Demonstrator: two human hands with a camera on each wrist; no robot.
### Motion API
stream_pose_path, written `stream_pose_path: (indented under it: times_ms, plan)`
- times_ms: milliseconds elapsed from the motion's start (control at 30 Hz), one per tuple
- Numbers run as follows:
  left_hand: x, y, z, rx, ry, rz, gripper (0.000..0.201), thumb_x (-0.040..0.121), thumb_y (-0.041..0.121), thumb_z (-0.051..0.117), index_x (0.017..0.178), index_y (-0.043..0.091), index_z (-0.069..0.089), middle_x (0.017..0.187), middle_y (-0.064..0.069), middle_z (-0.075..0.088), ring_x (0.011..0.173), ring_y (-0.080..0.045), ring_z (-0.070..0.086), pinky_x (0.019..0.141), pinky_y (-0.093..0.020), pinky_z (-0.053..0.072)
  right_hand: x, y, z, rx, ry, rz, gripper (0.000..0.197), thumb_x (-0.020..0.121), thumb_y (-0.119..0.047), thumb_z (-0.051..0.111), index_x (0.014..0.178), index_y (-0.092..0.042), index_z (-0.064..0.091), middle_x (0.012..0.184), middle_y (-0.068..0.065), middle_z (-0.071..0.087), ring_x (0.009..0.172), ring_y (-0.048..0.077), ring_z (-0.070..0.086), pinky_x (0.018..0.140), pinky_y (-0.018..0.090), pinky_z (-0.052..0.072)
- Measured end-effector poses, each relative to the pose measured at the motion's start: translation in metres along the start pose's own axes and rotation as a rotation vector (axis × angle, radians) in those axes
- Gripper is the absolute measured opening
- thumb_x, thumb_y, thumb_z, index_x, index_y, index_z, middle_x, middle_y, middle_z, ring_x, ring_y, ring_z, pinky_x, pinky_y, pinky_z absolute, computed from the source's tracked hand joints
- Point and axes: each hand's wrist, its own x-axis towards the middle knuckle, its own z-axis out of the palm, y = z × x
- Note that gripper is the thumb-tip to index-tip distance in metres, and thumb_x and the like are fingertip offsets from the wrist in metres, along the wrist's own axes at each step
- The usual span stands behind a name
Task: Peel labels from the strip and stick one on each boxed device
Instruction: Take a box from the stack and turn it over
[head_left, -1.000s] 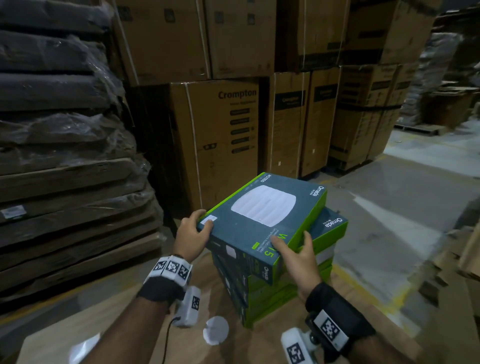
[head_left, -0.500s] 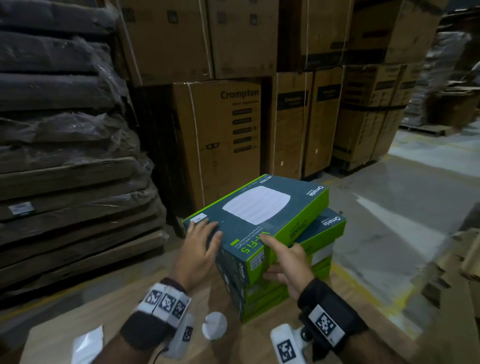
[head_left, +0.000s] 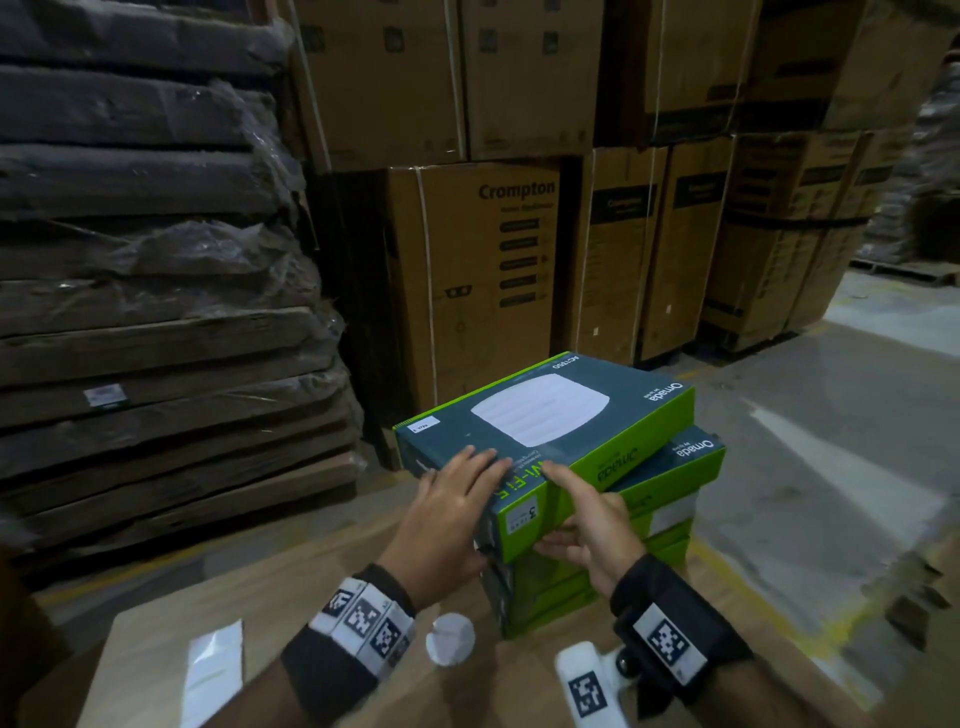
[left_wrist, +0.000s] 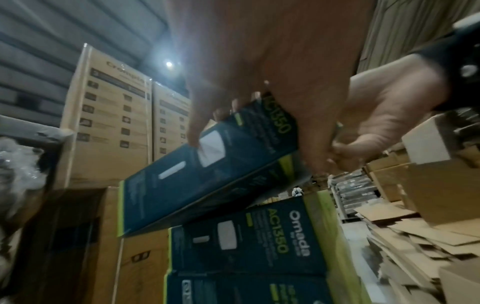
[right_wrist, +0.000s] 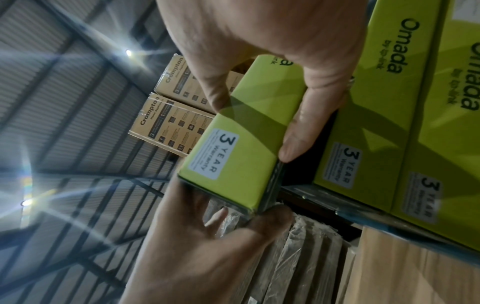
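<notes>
The top boxed device (head_left: 550, 431), dark teal with green sides, lies askew on a stack of like boxes (head_left: 597, 582). A small white label (head_left: 425, 425) is stuck at its far left corner. My left hand (head_left: 452, 514) holds the near corner, fingers flat on top and thumb (left_wrist: 197, 127) on the dark side face. My right hand (head_left: 597, 525) pinches the green near side (right_wrist: 246, 144), index finger on top and thumb (right_wrist: 298, 133) along the lower edge. The white label strip (head_left: 213, 670) lies on the cardboard at the lower left.
The stack stands on a brown cardboard surface (head_left: 311, 571), with a white round piece (head_left: 450, 638) lying near my left wrist. Tall brown cartons (head_left: 467, 291) rise behind, and wrapped flat packs (head_left: 156, 312) are piled at the left. Grey floor (head_left: 831, 441) opens to the right.
The top box has turned and come down flatter on the stack. My left hand slid from the labelled corner to the near corner; my right hand shifted along the green side.
</notes>
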Motion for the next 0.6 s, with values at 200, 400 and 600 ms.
stream_pose_path:
  times_ms: [200,400,600]
  plan:
    - [-0.009,0.002,0.009,-0.093,0.149,0.104,0.093,0.056,0.011,0.081,0.137,0.013,0.037,0.139,-0.005,0.048,0.131,-0.024,0.038,0.102,-0.039,0.044,-0.002,0.000,-0.002,0.005,-0.064,0.040,0.055,0.075,-0.040,0.076,0.112,-0.003,0.059,0.080,0.012,0.059,0.059,0.026,0.062,0.063,0.039,0.058]
    - [-0.018,-0.016,-0.009,-0.248,0.208,0.185,0.073,0.068,0.013,0.075,0.134,0.008,0.045,0.139,-0.003,0.048,0.134,-0.020,0.038,0.113,-0.025,0.027,0.010,-0.020,-0.013,0.077,-0.049,0.037,0.049,0.073,-0.052,0.075,0.110,-0.021,0.066,0.110,0.010,0.069,0.095,0.030,0.066,0.081,0.056,0.054]
    - [-0.029,-0.047,-0.017,-0.262,0.206,0.182,0.058,0.084,0.035,0.063,0.134,0.014,0.044,0.141,0.000,0.046,0.136,-0.018,0.037,0.113,-0.027,0.028,0.021,-0.038,-0.030,0.148,0.121,0.000,0.048,0.074,-0.040,0.076,0.110,-0.011,0.063,0.108,0.016,0.066,0.095,0.034,0.064,0.082,0.054,0.054]
